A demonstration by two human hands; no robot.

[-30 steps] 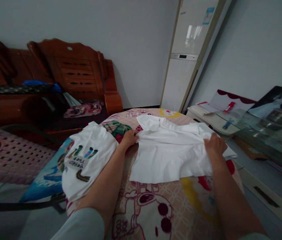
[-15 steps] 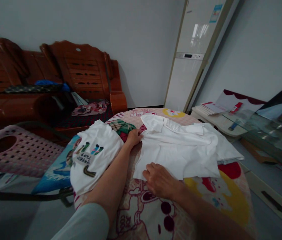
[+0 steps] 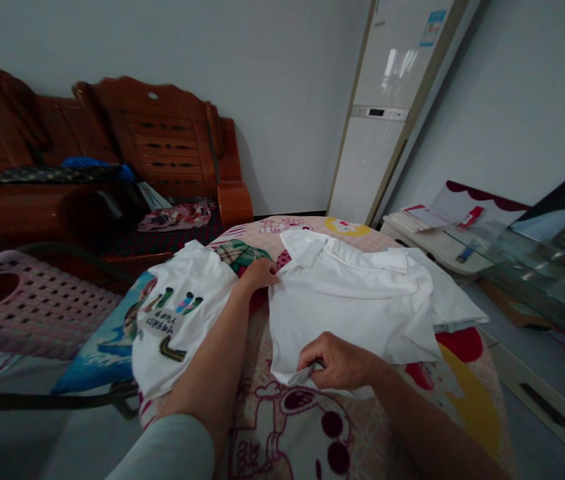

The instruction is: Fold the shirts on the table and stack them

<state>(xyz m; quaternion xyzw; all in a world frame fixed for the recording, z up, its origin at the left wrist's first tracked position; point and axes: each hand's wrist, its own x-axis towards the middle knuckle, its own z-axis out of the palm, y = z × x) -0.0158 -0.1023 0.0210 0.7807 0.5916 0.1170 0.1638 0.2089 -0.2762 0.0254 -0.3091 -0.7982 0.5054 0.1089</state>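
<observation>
A white collared shirt (image 3: 347, 300) lies partly folded on the round table, its collar toward the far side. My left hand (image 3: 261, 273) pinches the shirt's left edge below the collar. My right hand (image 3: 335, 362) is closed on the near hem, which bunches up in its fingers. Left of my left forearm lies a white printed T-shirt (image 3: 182, 313) in a loose heap. Behind it a green plaid cloth (image 3: 239, 253) shows in part. Another white garment (image 3: 455, 303) sticks out from under the collared shirt on the right.
A pink patterned tablecloth (image 3: 282, 440) covers the table. To the left stand a woven pink chair (image 3: 37, 313) with a blue cushion (image 3: 112, 347), and wooden armchairs (image 3: 162, 147) behind. A glass shelf (image 3: 527, 273) is at the right, a tall air conditioner (image 3: 372, 120) at the back.
My right hand has closed on the near hem and shifted slightly right, and the hem now bunches nearer to me. My left hand moved slightly left, still at the shirt's edge.
</observation>
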